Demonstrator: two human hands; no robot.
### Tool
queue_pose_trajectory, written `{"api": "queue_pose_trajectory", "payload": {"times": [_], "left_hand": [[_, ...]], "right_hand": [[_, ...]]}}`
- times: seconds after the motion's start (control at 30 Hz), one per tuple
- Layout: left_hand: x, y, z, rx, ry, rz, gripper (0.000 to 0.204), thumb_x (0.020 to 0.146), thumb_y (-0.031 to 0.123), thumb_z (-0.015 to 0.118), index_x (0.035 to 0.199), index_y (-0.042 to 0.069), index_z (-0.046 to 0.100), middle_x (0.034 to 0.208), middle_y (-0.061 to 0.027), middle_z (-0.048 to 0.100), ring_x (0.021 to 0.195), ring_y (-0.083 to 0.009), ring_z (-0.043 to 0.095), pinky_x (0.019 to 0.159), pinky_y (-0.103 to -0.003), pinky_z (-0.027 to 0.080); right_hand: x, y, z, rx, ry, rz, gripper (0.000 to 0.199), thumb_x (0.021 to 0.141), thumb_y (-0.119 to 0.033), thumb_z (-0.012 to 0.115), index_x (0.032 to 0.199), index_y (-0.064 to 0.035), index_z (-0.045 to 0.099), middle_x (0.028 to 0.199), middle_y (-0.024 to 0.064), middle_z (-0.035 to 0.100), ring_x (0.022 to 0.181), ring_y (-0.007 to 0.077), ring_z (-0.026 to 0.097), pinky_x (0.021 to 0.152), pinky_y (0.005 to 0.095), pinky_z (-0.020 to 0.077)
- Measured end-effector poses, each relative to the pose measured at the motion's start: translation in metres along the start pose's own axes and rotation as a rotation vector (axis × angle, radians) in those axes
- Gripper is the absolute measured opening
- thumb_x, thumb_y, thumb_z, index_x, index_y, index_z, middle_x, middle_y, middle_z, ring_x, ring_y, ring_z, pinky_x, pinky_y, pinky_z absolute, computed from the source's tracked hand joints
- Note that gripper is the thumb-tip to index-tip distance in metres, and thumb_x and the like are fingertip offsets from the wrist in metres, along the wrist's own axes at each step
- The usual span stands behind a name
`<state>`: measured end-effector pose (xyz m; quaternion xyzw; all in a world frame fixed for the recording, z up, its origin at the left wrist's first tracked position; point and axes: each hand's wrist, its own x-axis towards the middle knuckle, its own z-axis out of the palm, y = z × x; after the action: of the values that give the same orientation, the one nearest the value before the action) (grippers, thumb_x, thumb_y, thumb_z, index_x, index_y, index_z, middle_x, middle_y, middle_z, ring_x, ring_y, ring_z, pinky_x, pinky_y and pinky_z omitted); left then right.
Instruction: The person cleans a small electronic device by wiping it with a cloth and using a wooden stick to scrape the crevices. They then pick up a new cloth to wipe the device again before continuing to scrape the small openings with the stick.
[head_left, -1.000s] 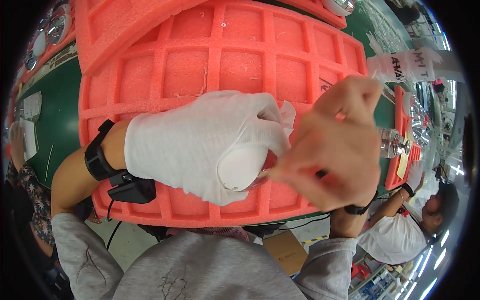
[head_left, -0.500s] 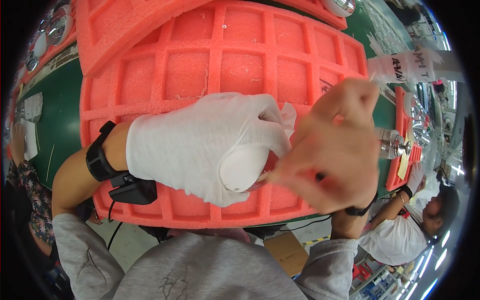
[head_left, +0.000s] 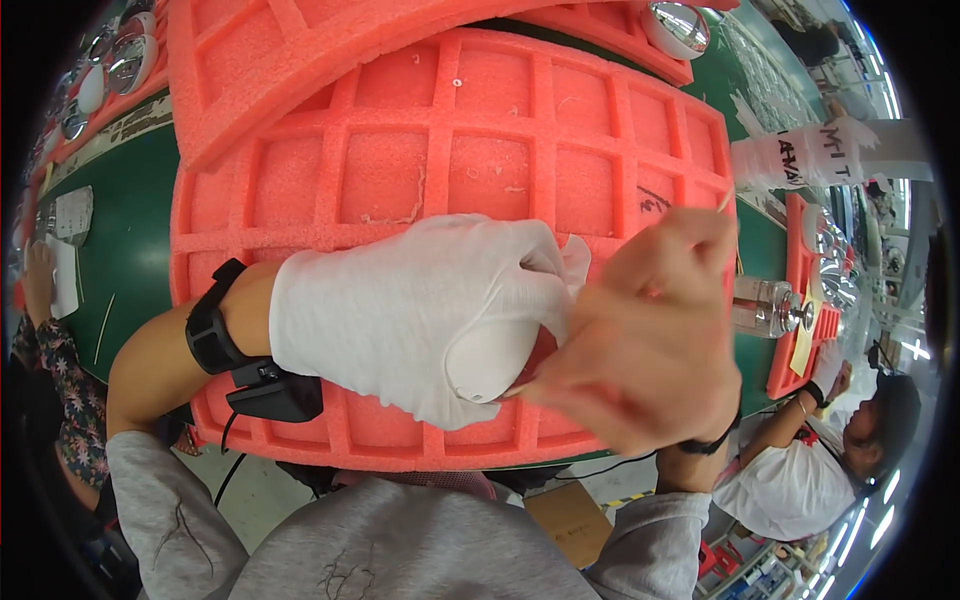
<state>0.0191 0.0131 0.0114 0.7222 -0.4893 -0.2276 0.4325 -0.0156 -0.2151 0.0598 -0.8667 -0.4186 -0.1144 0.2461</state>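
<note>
- The smooth white rounded piece sits in the palm of my gloved left hand, a little below picture centre; the glove wraps it, so I am closed around it.
- My bare right hand is at 3 o'clock from the piece, blurred, with pinched fingertips at the piece's lower rim. I cannot tell whether they grip anything.
- A scrap of white cloth pokes up between the two hands at 1 o'clock.
- I judge the handling of this piece to be midway: it is off the tray, and no finished mark shows on it.
- The orange foam tray lies under both hands, all its visible square pockets empty, so much of the filling seems left.
- A second foam tray overlaps it at 11 o'clock, limiting room there.
- The tray's near edge runs at 6 o'clock, close to my body; the green table shows at 9 o'clock.
- At 3 o'clock stand a clear bottle and a narrow orange tray.
- Shiny round parts lie at 12 o'clock.
</note>
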Motion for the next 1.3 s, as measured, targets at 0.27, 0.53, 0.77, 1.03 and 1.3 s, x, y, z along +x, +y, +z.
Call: {"api": "queue_pose_trajectory", "payload": {"times": [0.27, 0.53, 0.77, 1.03, 1.3], "left_hand": [[0.005, 0.003, -0.002, -0.011, -0.041, -0.064, 0.047, 0.064, 0.022, 0.088, 0.104, 0.010, 0.066, 0.115, -0.0107, 0.059, 0.105, -0.0340, 0.061, 0.085, -0.042, 0.052], [0.003, 0.001, 0.000, -0.003, 0.021, -0.001, 0.046, 0.063, 0.020, 0.087, 0.104, 0.011, 0.068, 0.116, -0.0097, 0.059, 0.106, -0.0318, 0.062, 0.086, -0.042, 0.054], [0.002, 0.000, 0.000, -0.011, 0.032, 0.008, 0.046, 0.064, 0.020, 0.086, 0.106, 0.011, 0.070, 0.120, -0.0090, 0.058, 0.108, -0.0304, 0.062, 0.089, -0.042, 0.054], [0.001, 0.001, -0.001, -0.029, 0.039, -0.005, 0.045, 0.064, 0.018, 0.086, 0.105, 0.012, 0.070, 0.119, -0.0071, 0.059, 0.108, -0.0285, 0.062, 0.089, -0.040, 0.054], [0.003, 0.000, -0.001, -0.057, 0.056, 0.006, 0.043, 0.064, 0.019, 0.085, 0.104, 0.013, 0.070, 0.115, -0.0053, 0.061, 0.107, -0.0276, 0.062, 0.088, -0.039, 0.054]], "right_hand": [[-0.001, -0.003, 0.003, 0.002, 0.026, -0.072, 0.024, 0.058, -0.035, 0.085, 0.068, -0.0230, 0.067, 0.071, -0.0082, 0.061, 0.077, 0.0216, 0.050, 0.081, 0.0428, 0.0278], [0.000, -0.017, 0.005, -0.077, -0.001, -0.050, 0.029, 0.055, -0.037, 0.084, 0.067, -0.0184, 0.065, 0.066, -0.0069, 0.058, 0.074, 0.0205, 0.049, 0.083, 0.0439, 0.0294], [-0.003, -0.025, 0.011, -0.130, 0.012, -0.062, 0.029, 0.053, -0.037, 0.082, 0.065, -0.0169, 0.065, 0.065, -0.0055, 0.059, 0.071, 0.0205, 0.049, 0.083, 0.0442, 0.0310], [-0.001, -0.025, 0.005, -0.124, -0.036, -0.052, 0.025, 0.056, -0.034, 0.085, 0.068, -0.0201, 0.068, 0.062, -0.0063, 0.056, 0.071, 0.0209, 0.047, 0.085, 0.0448, 0.0287], [-0.003, -0.011, 0.004, -0.116, 0.054, -0.095, 0.022, 0.058, -0.032, 0.084, 0.069, -0.0215, 0.068, 0.067, -0.0072, 0.059, 0.073, 0.0209, 0.049, 0.083, 0.0436, 0.0269]]}}
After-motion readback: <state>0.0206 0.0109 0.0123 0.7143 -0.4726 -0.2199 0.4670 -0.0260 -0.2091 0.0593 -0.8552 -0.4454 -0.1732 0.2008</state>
